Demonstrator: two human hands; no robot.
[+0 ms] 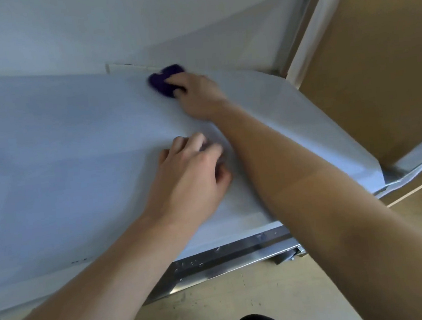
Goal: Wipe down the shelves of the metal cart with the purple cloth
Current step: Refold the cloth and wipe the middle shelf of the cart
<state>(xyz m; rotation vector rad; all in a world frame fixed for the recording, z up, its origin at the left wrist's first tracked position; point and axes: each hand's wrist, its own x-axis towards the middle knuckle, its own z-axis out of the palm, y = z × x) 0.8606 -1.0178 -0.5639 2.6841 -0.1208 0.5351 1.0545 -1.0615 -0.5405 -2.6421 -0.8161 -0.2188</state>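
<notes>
Up top, right hand (199, 96) clamped its grip on a bunched purple cloth (165, 82) at the far edge of the pale film-covered metal cart shelf (61, 162), left hand (193, 180) loosely curled on the shelf, holding nothing, no legible writing.

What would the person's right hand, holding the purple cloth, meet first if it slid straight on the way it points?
Probably the white wall behind the pale top shelf: the right hand and crumpled purple cloth already sit near its far edge. Depth is unclear.

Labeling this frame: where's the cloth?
Head view, upper middle: the cloth lies under the right hand at the shelf's far edge, near the wall.
</notes>
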